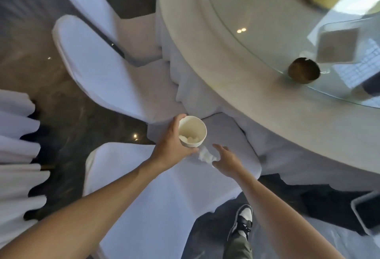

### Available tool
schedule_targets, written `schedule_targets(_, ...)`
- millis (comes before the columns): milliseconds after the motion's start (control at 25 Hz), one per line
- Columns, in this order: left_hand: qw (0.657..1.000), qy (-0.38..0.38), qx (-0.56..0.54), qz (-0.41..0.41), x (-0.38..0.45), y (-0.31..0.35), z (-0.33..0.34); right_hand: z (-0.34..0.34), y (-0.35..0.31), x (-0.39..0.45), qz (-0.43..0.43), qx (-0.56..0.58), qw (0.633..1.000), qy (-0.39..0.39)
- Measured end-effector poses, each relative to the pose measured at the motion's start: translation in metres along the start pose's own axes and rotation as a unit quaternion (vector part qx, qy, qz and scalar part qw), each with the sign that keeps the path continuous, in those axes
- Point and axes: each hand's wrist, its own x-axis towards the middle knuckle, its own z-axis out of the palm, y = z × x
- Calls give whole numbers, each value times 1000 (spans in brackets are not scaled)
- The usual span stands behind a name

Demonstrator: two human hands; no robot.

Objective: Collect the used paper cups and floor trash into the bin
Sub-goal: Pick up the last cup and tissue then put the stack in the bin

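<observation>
My left hand [171,145] grips a white paper cup [192,131] from the side, holding it upright over a white-covered chair seat [174,186]. Some crumpled white paper lies in the cup's bottom. A crumpled white tissue [206,156] rests on the seat just below the cup. My right hand [225,161] hovers right beside the tissue with fingers spread, holding nothing. At the lower right edge a grey bin [366,213] with a dark inside stands on the floor.
A round table [226,57] with a white cloth and a glass turntable [267,22] fills the upper right; a brown bowl [304,71] sits on the glass. Two more white-covered chairs [98,67] stand at left. My shoe [242,220] is on the dark floor.
</observation>
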Motion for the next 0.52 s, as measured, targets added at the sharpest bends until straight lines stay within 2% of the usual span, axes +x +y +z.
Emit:
schedule_targets(160, 998, 43, 20, -32, 18, -37, 43, 44, 21, 77, -60, -103, 992, -46)
schedule_targets(280, 997, 51, 32, -45, 17, -59, 69, 89, 37, 110, -85, -221, 967, -89)
schedule_targets(360, 997, 49, 34, -57, 14, -67, 82, 110, 52, 118, -115, -277, 951, -75)
schedule_targets(440, 996, 49, 31, -68, 8, -68, 90, 117, 68, 117, -122, -274, 953, -48)
schedule_targets(520, 996, 39, 40, -75, -1, -61, 94, 103, 74, 106, -72, -180, 981, -24)
